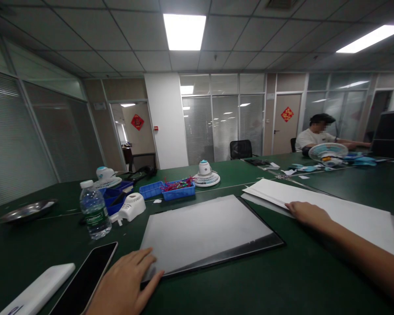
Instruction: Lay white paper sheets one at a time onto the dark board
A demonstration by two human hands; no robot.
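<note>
The dark green table fills the lower frame. At right centre lies a stack of white sheets, and at centre a dark board with one white sheet covering most of it.

The right hand rests palm down on the stack's near-left end. Whether its fingertips have caught a sheet cannot be told. The left hand, at lower centre-left, lies released, with its fingers spread flat on the board's near-left corner and grasping nothing.

Judging from this, the board wants steady downward pressure at that corner so it cannot slide. The top sheet is best peeled off singly, since thin paper clings to the sheets beneath it.

A phone and a white slab sit just beside the left hand (close enough to be nudged). Farther off at left are a water bottle, a white fan housing and blue trays. A small fan stands behind the trays. Another person sits at upper right, well apart.
</note>
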